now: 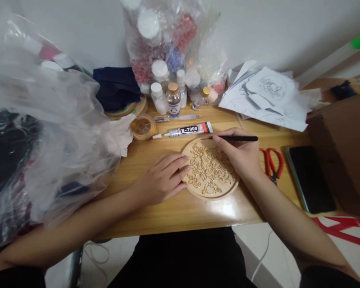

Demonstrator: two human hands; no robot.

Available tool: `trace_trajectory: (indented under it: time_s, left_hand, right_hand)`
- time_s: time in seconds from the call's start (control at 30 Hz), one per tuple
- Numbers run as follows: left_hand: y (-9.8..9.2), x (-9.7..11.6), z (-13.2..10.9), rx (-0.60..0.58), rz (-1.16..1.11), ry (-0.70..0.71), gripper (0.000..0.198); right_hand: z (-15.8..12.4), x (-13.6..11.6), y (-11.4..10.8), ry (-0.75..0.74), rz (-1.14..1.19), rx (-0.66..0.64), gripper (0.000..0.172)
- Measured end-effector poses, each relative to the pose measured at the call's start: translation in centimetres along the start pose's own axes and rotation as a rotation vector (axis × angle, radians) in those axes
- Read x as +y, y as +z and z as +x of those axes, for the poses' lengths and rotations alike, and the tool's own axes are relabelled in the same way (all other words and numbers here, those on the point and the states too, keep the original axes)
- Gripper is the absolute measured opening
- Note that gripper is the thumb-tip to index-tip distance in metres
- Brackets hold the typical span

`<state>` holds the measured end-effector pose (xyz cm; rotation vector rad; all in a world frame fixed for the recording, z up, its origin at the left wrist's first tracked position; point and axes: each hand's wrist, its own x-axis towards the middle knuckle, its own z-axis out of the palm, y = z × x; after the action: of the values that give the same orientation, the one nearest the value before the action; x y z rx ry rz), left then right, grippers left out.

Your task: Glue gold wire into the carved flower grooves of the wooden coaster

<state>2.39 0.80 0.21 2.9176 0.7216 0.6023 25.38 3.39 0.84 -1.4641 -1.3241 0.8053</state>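
Observation:
A round wooden disc (pixel 198 191) with a gold wire flower pattern lies on the wooden table (pixel 180 216). My left hand (pixel 162 178) rests flat on the table, its fingertips touching the disc's left edge, fingers stretched out. My right hand (pixel 238 154) sits over the disc's right side, fingers closed on a thin black tool (pixel 241 138) that points left across the disc's top edge. A B-7000 glue tube (pixel 189 130) lies just behind the disc.
Red-handled scissors (pixel 271 162) and a dark phone (pixel 310 178) lie to the right. Small bottles (pixel 172 98) and a bag of beads (pixel 168 44) stand at the back, drawn papers (pixel 267 96) back right. A wire spool (pixel 142 127) and large plastic bags (pixel 48 132) are left.

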Motion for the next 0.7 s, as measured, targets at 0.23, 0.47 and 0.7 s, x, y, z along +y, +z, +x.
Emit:
trace_trajectory:
  time_s: [0.23,0.47,0.7]
  left_hand:
    - [-0.04,0.09,-0.18,0.019,-0.007,-0.019,0.034]
    - [-0.03,0.03,-0.18,-0.023,-0.005,-0.013,0.043]
    - [0.01,0.06,-0.14,-0.025,-0.035,-0.017,0.036]
  right_hand:
    - [0.04,-0.08,-0.08,0.027,-0.001,-0.006,0.004]
    - [-0.03,0.05,-0.03,0.038,0.021,-0.019,0.007]
    - [-0.05,-0.17,-0.04,0.050,0.031,-0.013,0.005]
